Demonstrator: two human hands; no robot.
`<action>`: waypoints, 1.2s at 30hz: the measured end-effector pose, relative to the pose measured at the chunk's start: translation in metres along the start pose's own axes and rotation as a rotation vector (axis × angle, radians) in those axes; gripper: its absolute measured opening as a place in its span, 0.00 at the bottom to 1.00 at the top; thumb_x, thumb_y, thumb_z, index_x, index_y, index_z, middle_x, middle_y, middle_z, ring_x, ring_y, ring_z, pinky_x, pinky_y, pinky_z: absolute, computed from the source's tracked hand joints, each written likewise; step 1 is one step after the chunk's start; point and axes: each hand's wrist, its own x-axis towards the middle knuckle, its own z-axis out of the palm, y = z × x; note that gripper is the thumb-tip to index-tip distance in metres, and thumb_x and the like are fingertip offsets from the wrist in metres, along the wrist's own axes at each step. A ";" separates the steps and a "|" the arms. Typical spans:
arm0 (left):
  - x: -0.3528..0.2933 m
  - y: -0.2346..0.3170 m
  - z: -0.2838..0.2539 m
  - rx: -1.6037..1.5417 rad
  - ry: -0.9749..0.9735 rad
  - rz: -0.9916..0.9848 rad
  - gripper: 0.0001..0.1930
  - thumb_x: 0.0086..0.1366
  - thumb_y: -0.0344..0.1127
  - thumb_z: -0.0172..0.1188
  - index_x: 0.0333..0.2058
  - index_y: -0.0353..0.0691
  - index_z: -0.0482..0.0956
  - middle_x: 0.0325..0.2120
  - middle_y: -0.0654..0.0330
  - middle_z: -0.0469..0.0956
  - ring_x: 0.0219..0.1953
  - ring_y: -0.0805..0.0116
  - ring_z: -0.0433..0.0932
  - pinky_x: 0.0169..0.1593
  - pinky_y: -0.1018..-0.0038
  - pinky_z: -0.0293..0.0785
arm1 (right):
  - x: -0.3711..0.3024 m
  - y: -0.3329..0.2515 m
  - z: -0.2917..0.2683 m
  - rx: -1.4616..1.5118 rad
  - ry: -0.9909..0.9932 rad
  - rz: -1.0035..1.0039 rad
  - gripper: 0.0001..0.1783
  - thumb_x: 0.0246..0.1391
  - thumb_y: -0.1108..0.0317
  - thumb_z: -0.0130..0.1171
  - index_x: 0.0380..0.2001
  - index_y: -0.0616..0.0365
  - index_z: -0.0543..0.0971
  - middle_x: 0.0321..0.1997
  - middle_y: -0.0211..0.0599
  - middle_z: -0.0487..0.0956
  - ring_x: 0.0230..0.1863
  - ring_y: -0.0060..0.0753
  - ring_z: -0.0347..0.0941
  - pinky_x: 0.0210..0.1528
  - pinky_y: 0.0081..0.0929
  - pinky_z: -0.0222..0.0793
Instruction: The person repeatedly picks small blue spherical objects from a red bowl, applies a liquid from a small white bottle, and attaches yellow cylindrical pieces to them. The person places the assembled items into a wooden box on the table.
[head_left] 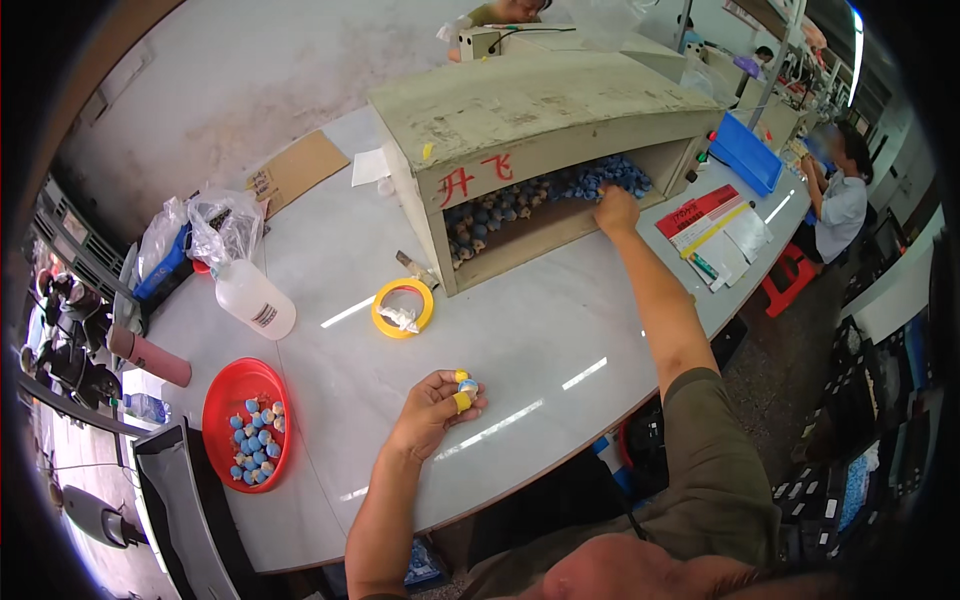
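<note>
My left hand (432, 412) is over the middle of the table, pinching a small round blue-and-cream piece (467, 387) between thumb and forefinger. Yellow tape wraps those fingertips. On the right, my other arm stretches away to a cream box-like cabinet (540, 105) with an open front. There my right hand (617, 210) is at the opening, touching or just beside a heap of small blue pieces (580, 182); its fingers are mostly hidden. Similar pieces with cream parts (490, 215) lie further left inside. A red bowl (212, 420) at the left holds several blue-and-cream balls (258, 440).
Between bowl and cabinet lie a yellow tape roll (382, 325), a white plastic bottle (255, 300) and a pink flask (150, 355). Right of the cabinet are papers (715, 240) and a blue tray (747, 153). Other people sit at the far right and behind the cabinet.
</note>
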 end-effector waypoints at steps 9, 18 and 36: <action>0.018 0.001 -0.011 -0.112 0.300 0.286 0.16 0.70 0.29 0.64 0.51 0.36 0.68 0.49 0.52 0.80 0.48 0.62 0.82 0.52 0.72 0.80 | -0.188 -0.127 -0.066 1.430 -0.947 -0.022 0.15 0.63 0.71 0.60 0.52 0.60 0.76 0.39 0.29 0.80 0.34 0.19 0.76 0.35 0.20 0.71; 0.021 0.004 -0.015 -0.229 0.210 0.344 0.14 0.72 0.29 0.60 0.51 0.33 0.69 0.44 0.55 0.79 0.43 0.69 0.83 0.48 0.77 0.84 | -0.275 -0.186 -0.070 1.353 -1.039 -0.045 0.11 0.64 0.75 0.58 0.49 0.63 0.78 0.42 0.33 0.80 0.37 0.20 0.76 0.37 0.20 0.73; 0.023 -0.004 -0.015 -0.324 0.226 0.277 0.12 0.75 0.32 0.56 0.52 0.34 0.70 0.49 0.52 0.79 0.50 0.65 0.82 0.55 0.71 0.81 | -0.289 -0.179 -0.049 1.104 -0.438 -0.562 0.15 0.52 0.82 0.63 0.45 0.61 0.80 0.43 0.35 0.77 0.35 0.24 0.73 0.32 0.22 0.70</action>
